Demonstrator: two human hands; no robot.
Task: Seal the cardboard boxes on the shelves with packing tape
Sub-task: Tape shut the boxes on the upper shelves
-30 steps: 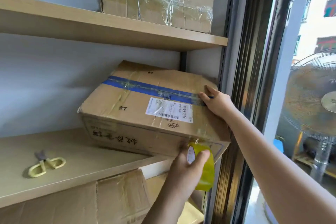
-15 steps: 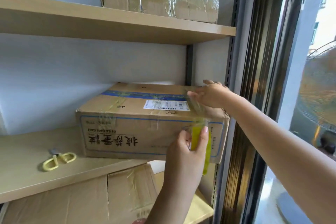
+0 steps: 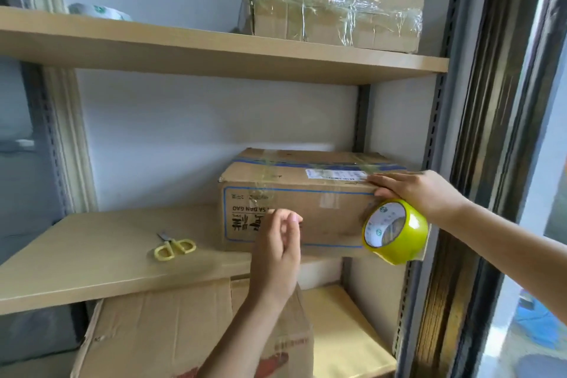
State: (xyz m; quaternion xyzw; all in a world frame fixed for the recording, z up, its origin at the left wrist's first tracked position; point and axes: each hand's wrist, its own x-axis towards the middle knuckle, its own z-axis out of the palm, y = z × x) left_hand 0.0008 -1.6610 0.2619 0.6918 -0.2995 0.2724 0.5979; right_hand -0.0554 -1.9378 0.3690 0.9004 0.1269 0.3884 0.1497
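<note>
- Two hands up at the middle shelf (image 3: 92, 258); the box (image 3: 294, 209) sits at that shelf's right end.
- Right hand (image 3: 420, 193) lies on the box's top right front corner, fingers flat along the edge, pressing, nothing gripped.
- Tape roll (image 3: 395, 230), yellow-green, hangs at the box's right front face just below the right hand; no fingers around it. Cannot tell what holds it up.
- Left hand (image 3: 277, 252) is raised in front of the box face, fingers loosely curled, empty, apart from the roll.
- Scissors (image 3: 175, 247), yellow handles, lie flat on the shelf left of the box.
- Taped box (image 3: 334, 6) on the shelf above; flattened cardboard (image 3: 159, 331) below the shelf.
</note>
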